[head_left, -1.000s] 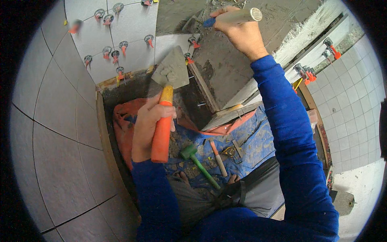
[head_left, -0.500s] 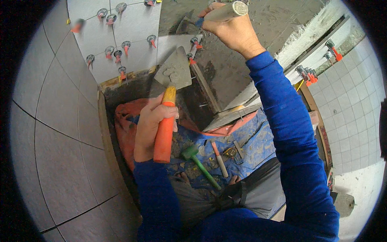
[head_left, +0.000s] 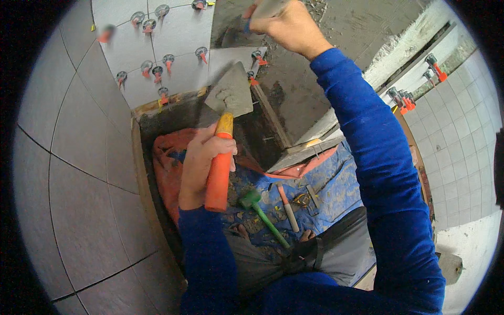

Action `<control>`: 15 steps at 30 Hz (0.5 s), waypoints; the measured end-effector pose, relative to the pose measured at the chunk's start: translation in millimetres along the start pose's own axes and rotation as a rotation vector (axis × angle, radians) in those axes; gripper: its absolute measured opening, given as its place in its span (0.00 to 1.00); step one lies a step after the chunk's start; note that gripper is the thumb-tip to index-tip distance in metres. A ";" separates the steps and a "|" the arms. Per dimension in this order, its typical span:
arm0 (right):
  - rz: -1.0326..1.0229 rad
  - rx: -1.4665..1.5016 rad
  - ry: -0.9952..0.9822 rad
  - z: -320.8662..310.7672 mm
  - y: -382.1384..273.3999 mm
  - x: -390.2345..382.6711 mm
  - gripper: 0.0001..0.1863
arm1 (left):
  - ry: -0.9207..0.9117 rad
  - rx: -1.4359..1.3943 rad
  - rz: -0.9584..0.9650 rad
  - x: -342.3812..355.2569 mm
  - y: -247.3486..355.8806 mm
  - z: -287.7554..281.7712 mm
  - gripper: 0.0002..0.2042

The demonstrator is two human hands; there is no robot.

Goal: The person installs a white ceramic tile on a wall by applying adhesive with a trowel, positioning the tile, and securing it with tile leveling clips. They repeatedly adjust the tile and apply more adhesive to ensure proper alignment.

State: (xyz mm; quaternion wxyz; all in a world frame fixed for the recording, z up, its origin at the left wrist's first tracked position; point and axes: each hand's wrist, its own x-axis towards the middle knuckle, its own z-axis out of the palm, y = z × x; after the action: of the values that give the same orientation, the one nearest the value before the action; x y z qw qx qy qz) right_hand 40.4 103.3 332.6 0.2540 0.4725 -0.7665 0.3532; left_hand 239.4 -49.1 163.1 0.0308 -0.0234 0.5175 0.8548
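Note:
My left hand (head_left: pixel 197 160) is wrapped round the orange handle of a pointed trowel (head_left: pixel 219 173). Grey mortar sticks to its blade, which points up and away over the edge of the tiled ledge. Farther off, my right hand (head_left: pixel 294 29) grips a smaller trowel (head_left: pixel 234 38) by its pale handle, cut off by the top of the view and blurred. That dark blade lies close to the wet grey mortar bed (head_left: pixel 336 47), beside the laid pale tiles (head_left: pixel 178 31). Grey clips with red levers (head_left: pixel 201 54) stand along the tile joints.
Large grey wall tiles (head_left: pixel 79 210) rise at left. A board form (head_left: pixel 273 113) edges the mortar. Below, a blue tarp (head_left: pixel 336 178) holds a green mallet (head_left: pixel 265 218), a hammer (head_left: pixel 287 207) and a tape measure (head_left: pixel 301 199). Red sheeting (head_left: pixel 168 152) lies at left.
My right hand and the small trowel have shifted slightly left and up in the view. My left hand still holds the larger trowel in much the same place; the whole view has shifted slightly.

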 end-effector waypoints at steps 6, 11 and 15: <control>0.083 -0.034 -0.057 5.0 -1.4 -3.2 0.12 | -0.015 0.007 -0.007 -0.4 -0.7 0.6 0.22; 0.099 0.125 0.066 1.2 8.4 -25.5 0.11 | -0.018 -0.003 -0.007 -0.2 -2.5 -1.4 0.17; 0.176 0.245 0.182 -12.0 7.3 -44.5 0.14 | -0.040 0.018 -0.007 1.2 -2.4 -3.8 0.24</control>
State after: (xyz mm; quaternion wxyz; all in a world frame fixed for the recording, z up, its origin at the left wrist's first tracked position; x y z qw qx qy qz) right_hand 53.4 139.2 305.7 0.2309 0.3972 -0.7298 0.5062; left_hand 238.4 -51.3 159.2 0.0445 -0.0079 0.5244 0.8503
